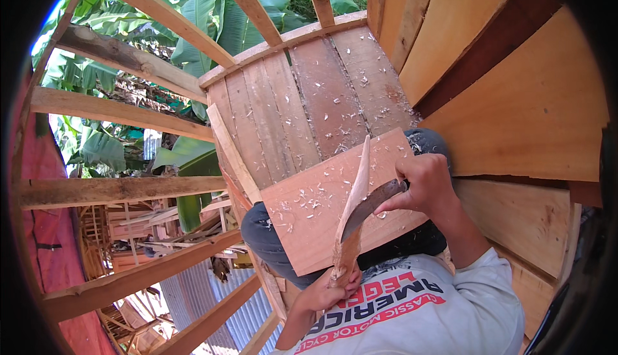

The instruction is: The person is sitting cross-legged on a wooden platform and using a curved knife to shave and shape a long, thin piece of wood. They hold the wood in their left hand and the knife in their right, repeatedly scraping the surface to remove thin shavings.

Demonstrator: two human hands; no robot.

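My left hand (pixel 333 290) is closed round the lower end of a carved piece of wood (pixel 358 191), pale and curved, which rises to a thin point. In my right hand (pixel 426 184) is a curved knife (pixel 373 207) with a dark blade; its handle is hidden by the fingers. The blade lies against the middle of the carved piece, slanting down to the left. Beneath both, a flat reddish board (pixel 302 191) rests across my lap, strewn with pale shavings.
A plank floor (pixel 322 91) scattered with shavings lies ahead. Open wooden slats (pixel 122 186) form the left side, with leaves and corrugated metal sheets (pixel 206 303) beyond. Wide wooden boards (pixel 521 107) close off the right.
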